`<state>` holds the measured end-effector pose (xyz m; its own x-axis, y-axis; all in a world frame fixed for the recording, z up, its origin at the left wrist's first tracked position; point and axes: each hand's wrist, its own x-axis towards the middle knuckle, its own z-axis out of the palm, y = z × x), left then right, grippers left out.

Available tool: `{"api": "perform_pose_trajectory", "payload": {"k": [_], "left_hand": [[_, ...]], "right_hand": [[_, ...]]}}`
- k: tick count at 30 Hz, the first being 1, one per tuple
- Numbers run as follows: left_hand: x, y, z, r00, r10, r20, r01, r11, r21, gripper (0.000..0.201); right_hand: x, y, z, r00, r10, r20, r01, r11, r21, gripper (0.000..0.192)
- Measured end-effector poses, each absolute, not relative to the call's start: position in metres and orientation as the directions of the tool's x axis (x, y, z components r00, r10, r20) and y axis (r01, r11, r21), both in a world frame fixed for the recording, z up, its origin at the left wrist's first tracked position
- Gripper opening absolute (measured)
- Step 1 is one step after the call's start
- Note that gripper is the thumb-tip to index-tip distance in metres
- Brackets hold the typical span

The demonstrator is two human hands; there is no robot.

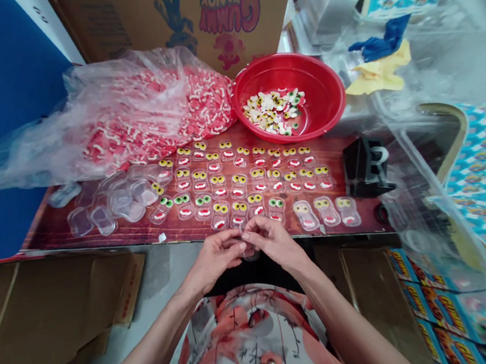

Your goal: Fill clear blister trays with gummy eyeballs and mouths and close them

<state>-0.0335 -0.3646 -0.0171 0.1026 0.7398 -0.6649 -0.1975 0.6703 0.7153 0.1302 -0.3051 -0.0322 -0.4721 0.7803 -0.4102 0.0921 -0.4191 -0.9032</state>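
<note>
Left hand: my left hand (216, 255) is curled in at the near edge of the table (98, 232), fingertips pinching one side of a small clear blister case (248, 251).
Right hand: my right hand (274, 240) meets it from the other side, thumb and fingers closed on the same case — the two hands touch at the fingertips.
Case: it sits between my fingertips, just off the table's near edge and above my lap; mostly hidden by my fingers, so I cannot tell which way its long axis runs or what is inside.
Filled cases: rows of filled cases (242, 179) lie flat on the table just beyond my hands, each with gummy eyes at the far end and a red mouth at the near end — long axis running away from me.
Empty cases: a loose cluster of empty cases (113, 204) lies to the left.
Bowl: a red bowl (325, 92) of gummy eyes stands behind the rows on the right.
Bag: a clear bag (119, 111) of red-and-white gummies slumps beside the bowl, to its left.
Box: a "Gummy Candy" carton (138, 17) stands behind both.
</note>
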Motion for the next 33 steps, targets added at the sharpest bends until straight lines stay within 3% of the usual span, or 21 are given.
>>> {"api": "perform_pose_trajectory", "payload": {"k": [13, 28, 33], "left_hand": [[-0.031, -0.361, -0.009, 0.095, 0.742, -0.663, -0.219, 0.666, 0.713, 0.041], [-0.032, -0.364, -0.018, 0.104, 0.764, -0.637, -0.249, 0.64, 0.727, 0.043], [-0.033, -0.366, -0.019, 0.12, 0.756, -0.643, -0.258, 0.649, 0.715, 0.043]], "right_hand": [[0.13, -0.304, -0.031, -0.48, 0.776, -0.409, 0.085, -0.423, -0.902, 0.025], [0.129, -0.306, -0.031, -0.486, 0.766, -0.421, 0.024, -0.469, -0.883, 0.025], [0.129, -0.307, -0.031, -0.481, 0.786, -0.388, 0.053, -0.416, -0.908, 0.021]]}}
